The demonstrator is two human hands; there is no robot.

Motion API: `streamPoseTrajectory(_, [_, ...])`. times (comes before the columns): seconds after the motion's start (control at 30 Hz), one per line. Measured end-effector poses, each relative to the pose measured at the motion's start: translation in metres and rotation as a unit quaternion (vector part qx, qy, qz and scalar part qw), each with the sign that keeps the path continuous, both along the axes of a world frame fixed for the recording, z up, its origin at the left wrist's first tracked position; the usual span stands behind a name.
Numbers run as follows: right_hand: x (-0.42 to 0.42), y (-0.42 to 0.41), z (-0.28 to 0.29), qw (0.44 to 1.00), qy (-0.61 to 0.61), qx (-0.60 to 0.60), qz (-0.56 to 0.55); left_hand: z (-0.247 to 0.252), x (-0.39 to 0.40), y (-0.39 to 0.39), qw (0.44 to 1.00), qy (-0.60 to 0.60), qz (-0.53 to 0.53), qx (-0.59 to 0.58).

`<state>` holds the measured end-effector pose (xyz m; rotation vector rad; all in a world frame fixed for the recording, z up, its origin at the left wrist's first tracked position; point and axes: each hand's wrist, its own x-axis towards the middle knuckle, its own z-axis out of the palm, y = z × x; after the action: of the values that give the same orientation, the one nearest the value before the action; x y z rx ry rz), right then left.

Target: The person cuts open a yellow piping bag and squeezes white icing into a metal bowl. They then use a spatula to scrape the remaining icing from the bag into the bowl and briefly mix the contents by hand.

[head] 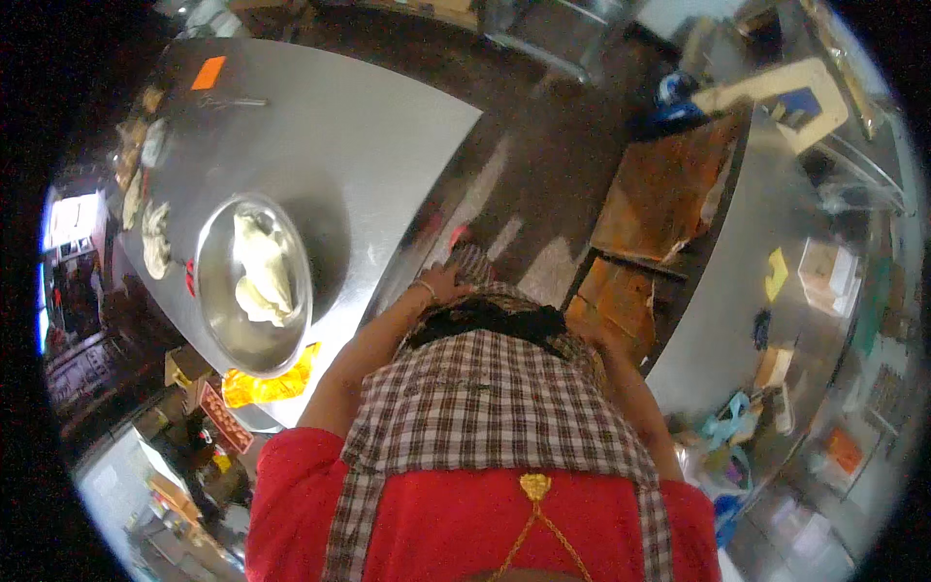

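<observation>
My left hand (442, 282) is low at the left side of my checked apron (502, 400), by its gathered waist. I cannot make out whether its fingers grip the cloth. My right hand (595, 336) is at the apron's other side, mostly hidden and blurred. To my left a large steel bowl (211, 320) stands on a metal worktable (364, 138). In the bowl lies a pale creamy mass (262, 269), either dough or cloth. A shiny yellow-orange plastic packet (273, 384) lies beside the bowl, partly under its rim.
On the worktable are an orange card (209, 73), a metal utensil (247, 102) and a crumpled pale cloth (156, 240). A second metal counter (698, 320) at right bears boxes and bags. Brown sheets (665, 189) lie beneath its near edge. A tray of eggs (225, 418) is at lower left.
</observation>
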<state>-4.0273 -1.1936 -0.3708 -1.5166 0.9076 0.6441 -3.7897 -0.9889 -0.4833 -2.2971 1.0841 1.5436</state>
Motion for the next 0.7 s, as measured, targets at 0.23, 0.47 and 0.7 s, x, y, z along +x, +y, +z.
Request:
streamPoseTrajectory(0.23, [0.015, -0.057, -0.029, 0.996, 0.039, -0.001, -0.074, -0.002, 0.05, -0.103, 0.987, 0.048, -0.143, -0.05])
streamPoseTrajectory(0.47, [0.063, -0.137, -0.052, 0.993, 0.07, 0.021, -0.092, -0.024, 0.101, -0.214, 0.956, 0.061, -0.287, -0.018])
streamPoseTrajectory(0.7, [0.142, -0.258, -0.07, 0.994, 0.068, 0.023, -0.081, -0.047, 0.131, -0.285, 0.966, 0.074, -0.208, -0.131])
